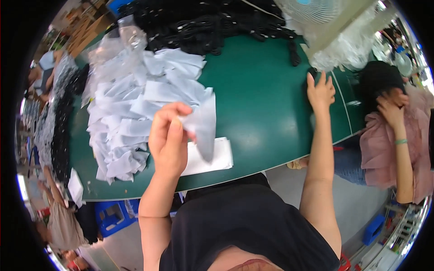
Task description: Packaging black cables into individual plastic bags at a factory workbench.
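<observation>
My left hand point(169, 135) is closed, pinching a thin, whitish frosted plastic bag point(206, 126) that hangs tilted above the table. Below it lies a stack of white paper-like sheets point(221, 156), partly covered by the hand and the bag. My right hand point(321, 92) reaches far out to the right side of the table, fingers spread. At its fingertips is a small black thing point(313, 71), too little of which shows to name. A large loose heap of similar frosted bags point(122, 108) spreads to the left of my left hand.
Bundles of black cables point(199, 31) pile along the far edge of the green table point(262, 99). Clear plastic bags point(352, 45) and a fan point(312, 9) stand at the far right. A co-worker in pink point(379, 140) sits close on the right. A blue stool point(113, 219) is at lower left.
</observation>
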Action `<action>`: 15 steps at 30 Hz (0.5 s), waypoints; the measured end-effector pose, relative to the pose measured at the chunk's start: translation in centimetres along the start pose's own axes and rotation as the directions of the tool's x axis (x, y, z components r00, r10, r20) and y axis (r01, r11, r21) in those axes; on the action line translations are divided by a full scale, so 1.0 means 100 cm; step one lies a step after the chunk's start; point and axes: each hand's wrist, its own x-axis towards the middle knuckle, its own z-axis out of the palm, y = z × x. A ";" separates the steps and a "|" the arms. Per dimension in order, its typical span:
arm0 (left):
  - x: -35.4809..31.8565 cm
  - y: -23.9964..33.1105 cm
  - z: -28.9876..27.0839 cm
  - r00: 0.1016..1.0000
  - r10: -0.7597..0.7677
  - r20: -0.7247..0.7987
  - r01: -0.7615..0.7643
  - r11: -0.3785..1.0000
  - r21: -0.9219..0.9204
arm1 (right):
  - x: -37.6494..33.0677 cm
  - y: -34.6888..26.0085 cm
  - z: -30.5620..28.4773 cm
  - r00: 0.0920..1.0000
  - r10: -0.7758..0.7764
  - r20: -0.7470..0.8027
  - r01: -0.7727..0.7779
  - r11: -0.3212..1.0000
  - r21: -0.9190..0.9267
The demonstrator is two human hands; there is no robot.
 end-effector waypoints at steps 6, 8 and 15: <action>0.053 -0.017 -0.014 0.980 0.170 -0.107 -0.179 0.981 -0.079 | -0.034 -0.036 0.009 0.906 -0.385 0.176 0.346 0.912 0.219; 0.077 -0.021 -0.023 0.957 0.201 -0.207 -0.216 0.975 -0.053 | -0.052 -0.053 0.002 0.800 -0.593 0.096 0.573 0.801 0.175; 0.090 -0.021 -0.063 0.703 0.471 -0.533 -0.310 0.877 0.367 | -0.066 -0.065 -0.004 0.658 -0.752 0.029 0.745 0.656 0.118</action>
